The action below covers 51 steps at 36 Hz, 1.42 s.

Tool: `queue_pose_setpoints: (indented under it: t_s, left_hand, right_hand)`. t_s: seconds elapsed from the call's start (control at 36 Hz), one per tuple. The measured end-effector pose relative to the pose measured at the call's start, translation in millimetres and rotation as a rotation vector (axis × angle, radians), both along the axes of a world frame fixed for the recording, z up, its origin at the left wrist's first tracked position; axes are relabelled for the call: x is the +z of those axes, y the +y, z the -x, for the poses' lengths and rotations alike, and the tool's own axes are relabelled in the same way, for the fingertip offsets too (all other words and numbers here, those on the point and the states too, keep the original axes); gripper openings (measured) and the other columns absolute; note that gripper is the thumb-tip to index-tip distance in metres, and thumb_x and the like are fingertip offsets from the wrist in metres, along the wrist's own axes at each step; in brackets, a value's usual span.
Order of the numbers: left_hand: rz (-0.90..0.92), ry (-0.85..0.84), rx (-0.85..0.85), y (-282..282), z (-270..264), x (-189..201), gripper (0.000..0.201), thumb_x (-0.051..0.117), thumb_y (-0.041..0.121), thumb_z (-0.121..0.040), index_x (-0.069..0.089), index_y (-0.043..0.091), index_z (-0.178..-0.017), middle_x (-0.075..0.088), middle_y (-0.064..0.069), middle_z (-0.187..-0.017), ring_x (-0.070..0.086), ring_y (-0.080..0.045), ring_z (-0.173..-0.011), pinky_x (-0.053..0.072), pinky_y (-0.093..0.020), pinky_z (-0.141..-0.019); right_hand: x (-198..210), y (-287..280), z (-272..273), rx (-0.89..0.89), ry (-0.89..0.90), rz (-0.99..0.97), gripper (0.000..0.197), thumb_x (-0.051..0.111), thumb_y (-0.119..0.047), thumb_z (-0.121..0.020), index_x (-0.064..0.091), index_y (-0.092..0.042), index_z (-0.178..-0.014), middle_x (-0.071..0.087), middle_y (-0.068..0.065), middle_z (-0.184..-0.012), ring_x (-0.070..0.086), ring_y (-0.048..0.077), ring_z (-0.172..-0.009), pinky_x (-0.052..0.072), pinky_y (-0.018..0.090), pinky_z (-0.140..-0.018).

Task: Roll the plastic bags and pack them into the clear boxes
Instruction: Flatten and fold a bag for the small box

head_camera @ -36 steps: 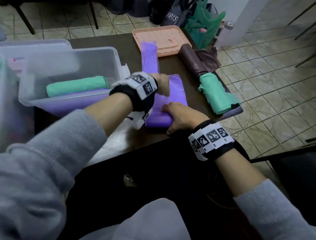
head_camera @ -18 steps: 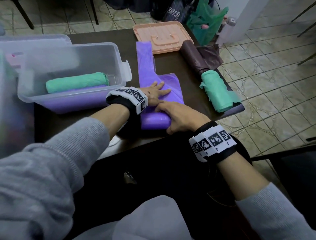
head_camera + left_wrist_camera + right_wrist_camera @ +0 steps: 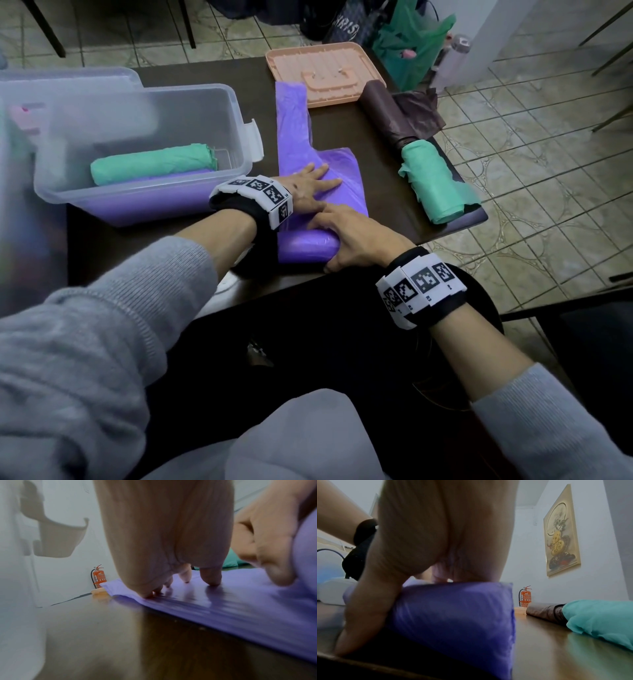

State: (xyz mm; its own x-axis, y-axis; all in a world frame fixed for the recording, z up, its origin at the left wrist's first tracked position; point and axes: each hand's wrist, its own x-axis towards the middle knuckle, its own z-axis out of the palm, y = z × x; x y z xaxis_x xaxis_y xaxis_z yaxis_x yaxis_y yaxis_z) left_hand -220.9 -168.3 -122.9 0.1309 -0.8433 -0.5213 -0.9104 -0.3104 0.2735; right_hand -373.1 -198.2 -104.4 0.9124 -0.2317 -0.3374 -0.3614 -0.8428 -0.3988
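Observation:
A purple plastic bag (image 3: 346, 171) lies on the dark table (image 3: 342, 137), its handle strip stretched toward the far side. Its near end is rolled into a thick roll (image 3: 305, 245). My left hand (image 3: 315, 185) lies flat on the unrolled part with fingers spread; its fingertips (image 3: 211, 577) press the plastic (image 3: 240, 608). My right hand (image 3: 356, 236) grips the roll (image 3: 453, 615), fingers over the top and thumb (image 3: 368, 608) down its near side. The clear box (image 3: 236, 113) at left holds a green roll (image 3: 150, 164) on a purple roll (image 3: 154, 202).
A green bag roll (image 3: 433, 181) and a brown bag roll (image 3: 383, 109) lie at the table's right edge. A peach tray (image 3: 322, 75) sits at the far edge. Another clear container (image 3: 68, 78) stands behind the box at left. Bags rest on the tiled floor beyond.
My left hand, raised and curled over the bag a second ago, has come down flat with fingers spread. The handle strip now lies straight. The right hand has stayed on the roll.

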Motion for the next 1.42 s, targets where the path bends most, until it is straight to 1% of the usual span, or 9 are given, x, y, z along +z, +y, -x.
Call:
queue_pose_setpoints:
  t_s: [0.17,0.36,0.56,0.78,0.89,0.94,1.11,1.28,1.42]
  left_hand:
    - [0.019,0.027,0.015,0.5,-0.3,-2.6,0.063,0.041,0.041,-0.098,0.005,0.033,-0.15,-0.012,-0.001,-0.159,-0.011,-0.024,-0.146,0.001,-0.046,-0.118]
    - [0.068,0.066,0.039,1.4,-0.4,0.4,0.064,0.047,0.038,-0.096,0.014,0.032,-0.15,-0.006,-0.004,-0.16,-0.006,-0.025,-0.147,0.004,-0.046,-0.118]
    - [0.252,0.139,0.164,2.6,-0.7,10.7,0.058,0.053,0.016,-0.094,0.031,0.024,-0.147,0.007,-0.01,-0.159,0.014,-0.023,-0.146,0.015,-0.032,-0.116]
    - [0.369,0.004,0.245,22.3,23.7,30.3,0.037,0.049,0.004,-0.092,0.055,0.013,-0.127,0.04,-0.013,-0.137,0.037,-0.028,-0.13,0.036,-0.042,-0.104]
    - [0.346,0.016,0.279,31.0,25.3,44.0,0.035,0.043,-0.001,-0.091,0.056,0.006,-0.123,0.058,-0.014,-0.125,0.052,-0.028,-0.118,0.045,-0.036,-0.093]
    - [0.286,0.01,0.299,35.2,23.5,45.8,0.036,0.041,0.001,-0.093,0.052,0.008,-0.126,0.058,-0.012,-0.126,0.052,-0.027,-0.119,0.043,-0.032,-0.088]
    - [0.155,0.099,0.25,53.1,15.3,50.4,0.039,0.043,0.01,-0.091,0.05,0.017,-0.129,0.056,-0.005,-0.131,0.051,-0.024,-0.12,0.042,-0.035,-0.1]
    - [0.119,0.165,0.226,63.7,13.7,42.5,0.055,0.07,0.021,-0.081,0.048,0.015,-0.13,0.054,-0.005,-0.13,0.051,-0.023,-0.116,0.04,-0.027,-0.095]
    - [0.221,0.118,0.237,63.0,17.6,33.2,0.07,0.083,0.021,-0.068,0.051,0.011,-0.129,0.052,-0.01,-0.128,0.049,-0.026,-0.117,0.038,-0.027,-0.09]
  right_hand:
    - [-4.9,-4.3,0.6,-0.007,-0.052,-0.05,0.075,0.087,-0.025,-0.056,0.059,-0.019,-0.125,0.05,0.005,-0.129,0.045,0.021,-0.119,0.038,0.028,-0.097]
    - [-3.1,-10.3,2.6,-0.127,-0.103,-0.139,0.063,0.09,-0.025,-0.053,0.055,-0.016,-0.105,0.056,-0.007,-0.097,0.052,0.012,-0.09,0.037,0.021,-0.072]
    - [3.3,-21.5,-1.0,-0.153,-0.068,-0.218,0.048,0.087,-0.027,-0.061,0.068,-0.016,-0.104,0.06,-0.013,-0.087,0.054,0.006,-0.088,0.038,0.01,-0.073]
    - [13.5,-33.1,-16.1,-0.086,0.109,-0.188,0.049,0.08,-0.039,-0.069,0.067,-0.02,-0.113,0.056,-0.024,-0.072,0.051,-0.003,-0.068,0.034,0.013,-0.062]
    - [14.0,-39.2,-19.4,-0.132,0.138,-0.189,0.066,0.079,-0.039,-0.071,0.052,-0.019,-0.128,0.055,-0.007,-0.099,0.051,0.011,-0.089,0.036,0.02,-0.076]
    - [11.7,-42.4,-19.5,-0.188,0.123,-0.212,0.064,0.079,-0.04,-0.07,0.048,-0.017,-0.122,0.052,-0.008,-0.095,0.05,0.012,-0.09,0.037,0.022,-0.077]
    - [7.2,-43.9,-18.2,-0.173,0.084,-0.28,0.037,0.073,-0.039,-0.078,0.058,-0.017,-0.103,0.06,-0.004,-0.091,0.054,0.012,-0.083,0.041,0.022,-0.076]
    - [5.0,-41.2,-15.0,-0.171,-0.009,-0.164,0.038,0.064,-0.043,-0.084,0.069,-0.011,-0.105,0.065,0.004,-0.102,0.056,0.017,-0.096,0.042,0.03,-0.087]
    - [3.8,-39.6,-19.3,-0.157,0.005,-0.138,0.038,0.058,-0.042,-0.09,0.07,-0.008,-0.102,0.066,0.012,-0.094,0.057,0.024,-0.084,0.042,0.032,-0.075]
